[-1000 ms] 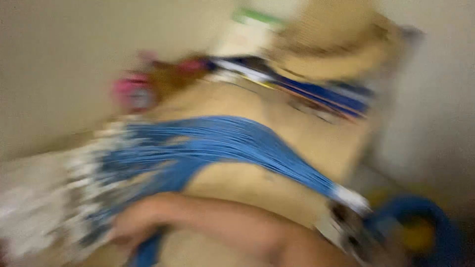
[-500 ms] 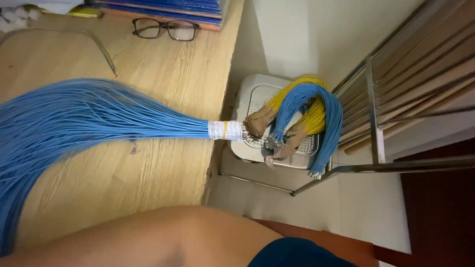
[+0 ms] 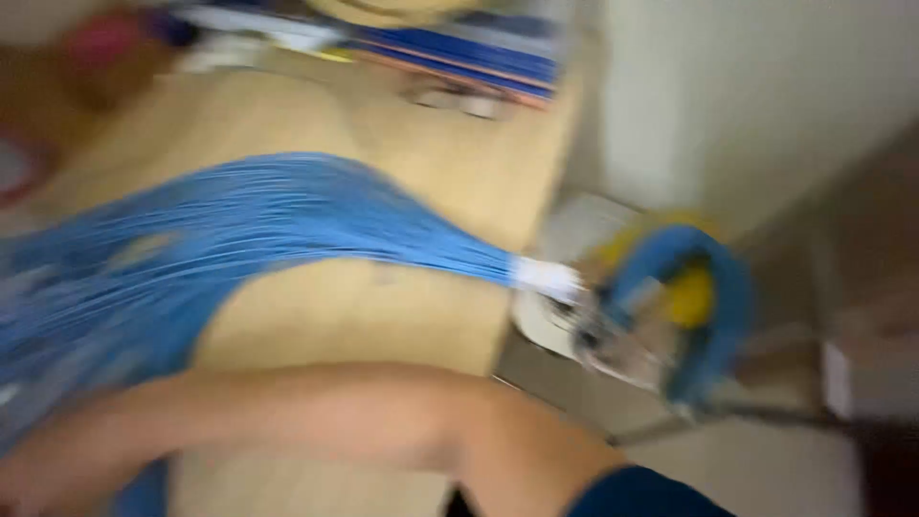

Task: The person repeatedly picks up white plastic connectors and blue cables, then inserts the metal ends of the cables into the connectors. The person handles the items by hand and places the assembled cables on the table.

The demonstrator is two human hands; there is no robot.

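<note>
A thick bundle of blue cords [image 3: 287, 220] lies fanned out across the wooden table [image 3: 364, 316]. White tape [image 3: 546, 279] binds it at the table's right edge. Past the tape, blue and yellow cord loops [image 3: 699, 297] hang off the table. My right arm reaches from the lower right across to the lower left. My right hand [image 3: 38, 476] rests on the spread cords at the frame's bottom left corner, too blurred to show its grip. My left hand is out of view.
Glasses [image 3: 458, 100] lie at the table's far side beside a stack of blue books [image 3: 469, 53], with a straw hat [image 3: 383, 10] on top. A pink object [image 3: 96, 43] sits far left. A white object [image 3: 565, 239] stands on the floor below the loops.
The view has swung left and up, so the table's far side with books and hat shows again. My arm now stretches further left across the cords. The picture is blurred by motion.
</note>
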